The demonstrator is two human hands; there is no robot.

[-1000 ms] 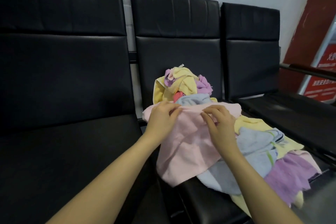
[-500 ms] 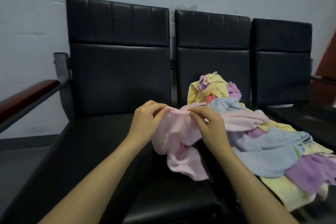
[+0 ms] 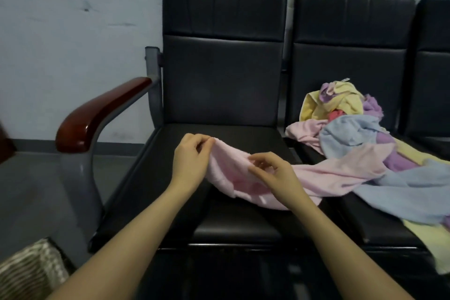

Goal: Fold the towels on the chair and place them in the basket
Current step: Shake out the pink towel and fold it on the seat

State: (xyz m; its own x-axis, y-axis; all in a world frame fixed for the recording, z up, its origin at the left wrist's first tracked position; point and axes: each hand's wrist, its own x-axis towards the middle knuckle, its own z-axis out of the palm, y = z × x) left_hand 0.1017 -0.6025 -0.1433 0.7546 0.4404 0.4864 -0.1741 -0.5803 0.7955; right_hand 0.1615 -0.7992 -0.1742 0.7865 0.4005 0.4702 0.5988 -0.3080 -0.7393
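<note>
A pale pink towel (image 3: 341, 173) stretches from the pile on the right seat across onto the black left seat (image 3: 233, 224). My left hand (image 3: 191, 161) pinches its upper left edge. My right hand (image 3: 275, 170) pinches the same edge a little to the right, fingers curled over the cloth. The heap of towels (image 3: 350, 126), yellow, purple, blue and pink, lies on the neighbouring seat, spilling toward its front edge. A woven basket (image 3: 31, 273) shows in the bottom left corner, partly cut off.
The left chair has a wooden armrest (image 3: 97, 114) on a grey metal frame. Behind the row of black chairs is a pale wall. Grey floor lies to the left, between the armrest and the basket.
Both hands have pulled the pink towel leftward off the pile onto the left seat. The view has swung left, bringing the armrest and basket into sight.
</note>
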